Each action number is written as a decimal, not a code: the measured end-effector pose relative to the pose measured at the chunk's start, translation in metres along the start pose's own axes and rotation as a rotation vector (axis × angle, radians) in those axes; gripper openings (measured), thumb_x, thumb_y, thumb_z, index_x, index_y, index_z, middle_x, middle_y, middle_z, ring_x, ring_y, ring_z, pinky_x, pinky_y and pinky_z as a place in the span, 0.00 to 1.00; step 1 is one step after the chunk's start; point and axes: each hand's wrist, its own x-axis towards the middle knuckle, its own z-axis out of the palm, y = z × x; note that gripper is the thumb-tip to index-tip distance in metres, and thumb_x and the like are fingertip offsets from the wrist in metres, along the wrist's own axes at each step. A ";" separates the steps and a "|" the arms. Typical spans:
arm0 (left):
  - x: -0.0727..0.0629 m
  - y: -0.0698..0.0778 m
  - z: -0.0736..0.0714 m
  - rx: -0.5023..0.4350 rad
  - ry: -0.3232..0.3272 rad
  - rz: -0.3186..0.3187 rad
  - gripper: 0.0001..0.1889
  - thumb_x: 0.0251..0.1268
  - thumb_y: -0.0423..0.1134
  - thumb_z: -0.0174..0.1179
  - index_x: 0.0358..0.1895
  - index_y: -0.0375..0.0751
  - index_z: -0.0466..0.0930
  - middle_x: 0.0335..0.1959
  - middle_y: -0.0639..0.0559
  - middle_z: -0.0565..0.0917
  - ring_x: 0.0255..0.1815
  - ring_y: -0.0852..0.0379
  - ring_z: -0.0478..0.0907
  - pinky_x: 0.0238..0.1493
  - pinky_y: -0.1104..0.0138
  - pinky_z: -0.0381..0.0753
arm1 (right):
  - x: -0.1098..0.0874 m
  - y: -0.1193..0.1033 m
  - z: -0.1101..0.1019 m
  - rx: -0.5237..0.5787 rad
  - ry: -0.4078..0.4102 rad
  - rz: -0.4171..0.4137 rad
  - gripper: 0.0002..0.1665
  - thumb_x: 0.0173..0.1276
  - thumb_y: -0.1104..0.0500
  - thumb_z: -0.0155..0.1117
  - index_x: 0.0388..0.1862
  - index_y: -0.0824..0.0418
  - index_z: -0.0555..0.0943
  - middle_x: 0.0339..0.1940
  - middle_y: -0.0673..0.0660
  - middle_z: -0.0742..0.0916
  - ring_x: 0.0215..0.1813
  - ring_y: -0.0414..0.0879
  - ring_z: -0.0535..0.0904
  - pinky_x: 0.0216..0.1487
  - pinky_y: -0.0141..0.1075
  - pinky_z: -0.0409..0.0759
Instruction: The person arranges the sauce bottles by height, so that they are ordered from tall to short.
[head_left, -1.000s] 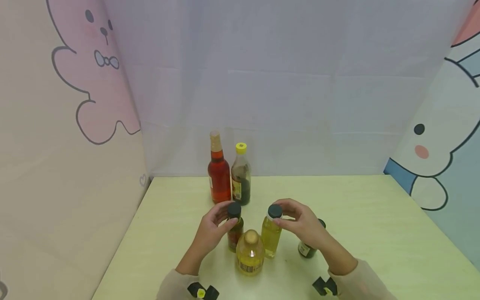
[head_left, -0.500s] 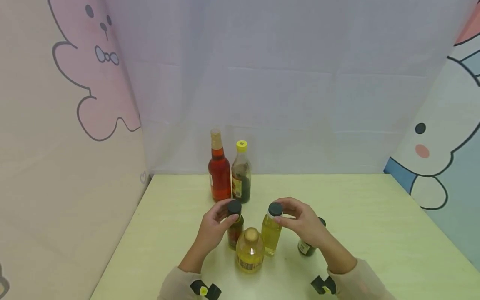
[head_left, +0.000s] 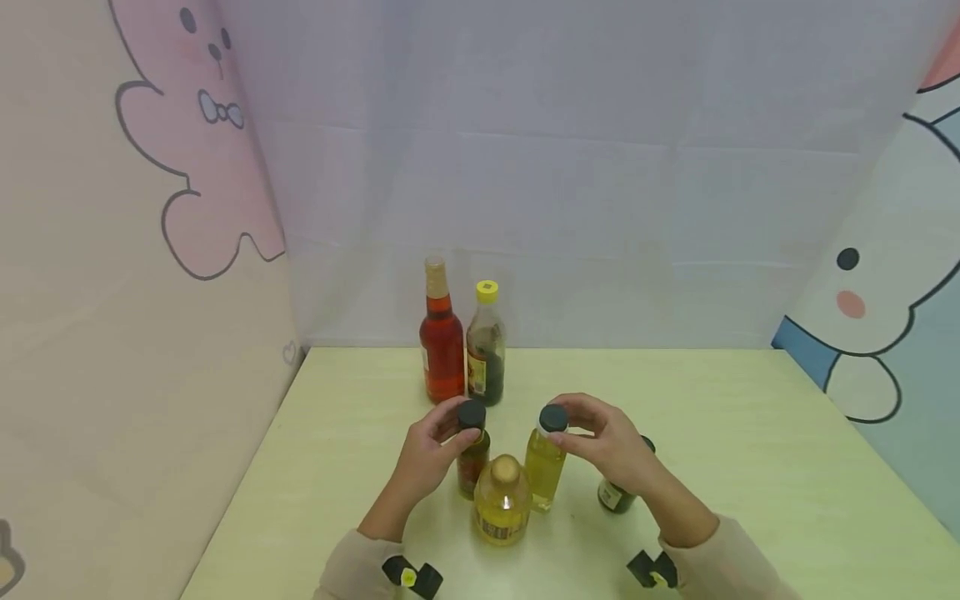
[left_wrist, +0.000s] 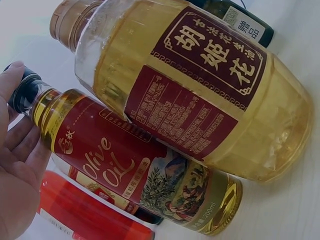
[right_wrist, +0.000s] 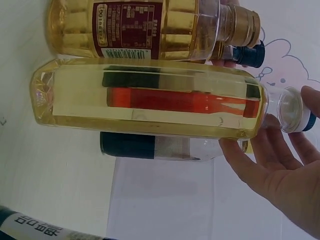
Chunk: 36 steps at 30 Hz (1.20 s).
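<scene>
My left hand (head_left: 423,457) holds a small olive oil bottle (head_left: 472,468) by its dark cap and neck, thumb on the near side. Its red label reads "Olive Oil" in the left wrist view, where the bottle (left_wrist: 110,150) looks full height. My right hand (head_left: 611,446) pinches the dark cap of a clear bottle of yellow oil (head_left: 545,467). Between and in front of these two stands a rounder oil bottle (head_left: 502,507) with a gold cap; its maroon label (left_wrist: 210,60) shows in the left wrist view. All three bottles are upright and close together.
Behind stand a tall red bottle (head_left: 442,346) and a dark sauce bottle (head_left: 486,354) with a yellow cap. A small dark bottle (head_left: 615,497) is partly hidden by the right forearm. The pale table (head_left: 712,433) meets a white cloth backdrop (head_left: 570,208).
The head view has shifted slightly. Both hands keep the same hold on the same bottles, which show no clear movement on the table.
</scene>
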 end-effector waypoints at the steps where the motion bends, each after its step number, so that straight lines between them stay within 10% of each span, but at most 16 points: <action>1: 0.000 0.000 0.000 -0.003 -0.003 0.006 0.21 0.62 0.27 0.64 0.59 0.31 0.75 0.49 0.39 0.82 0.52 0.44 0.80 0.56 0.60 0.77 | 0.000 -0.001 0.000 0.000 0.002 0.001 0.20 0.68 0.64 0.65 0.57 0.66 0.76 0.48 0.60 0.84 0.53 0.59 0.79 0.47 0.40 0.81; 36: -0.001 -0.005 -0.001 0.000 -0.005 -0.025 0.21 0.64 0.31 0.65 0.60 0.35 0.75 0.50 0.41 0.82 0.53 0.46 0.79 0.57 0.61 0.76 | 0.019 -0.018 -0.012 -0.051 0.067 0.021 0.20 0.65 0.64 0.68 0.55 0.68 0.78 0.45 0.59 0.85 0.53 0.58 0.80 0.49 0.38 0.80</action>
